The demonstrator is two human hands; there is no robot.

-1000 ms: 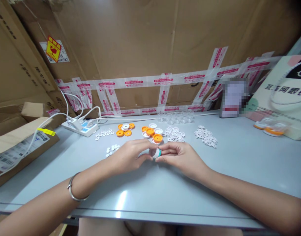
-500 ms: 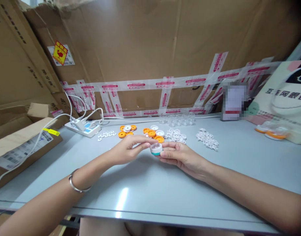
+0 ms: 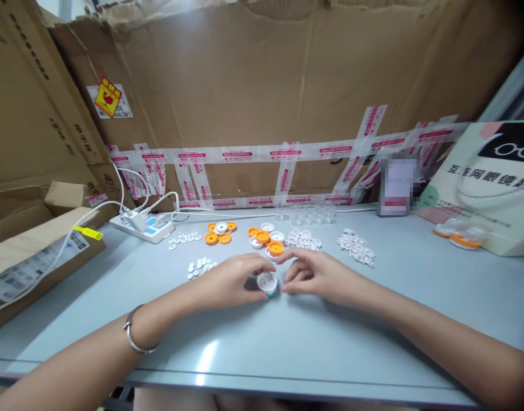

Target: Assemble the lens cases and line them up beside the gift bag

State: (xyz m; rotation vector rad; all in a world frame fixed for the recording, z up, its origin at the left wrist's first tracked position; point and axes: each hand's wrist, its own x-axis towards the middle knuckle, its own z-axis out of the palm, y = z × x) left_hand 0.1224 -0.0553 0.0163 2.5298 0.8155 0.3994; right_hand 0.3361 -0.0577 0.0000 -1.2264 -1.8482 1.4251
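Our left hand (image 3: 233, 278) half-curls around a clear-and-teal round container (image 3: 267, 282); can't tell if it grips. Container's between our hands, over the gray tabletop (image 3: 309, 348). Our right hand (image 3: 315, 274), just beside it: loosely curled, thumb and index apart, holding nothing.

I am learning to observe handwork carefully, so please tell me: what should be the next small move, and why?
Probably the right hand should move in lightly to steady the small round container from its free side: that hand stands apart from the container, while the left hand curves around the opposite side.
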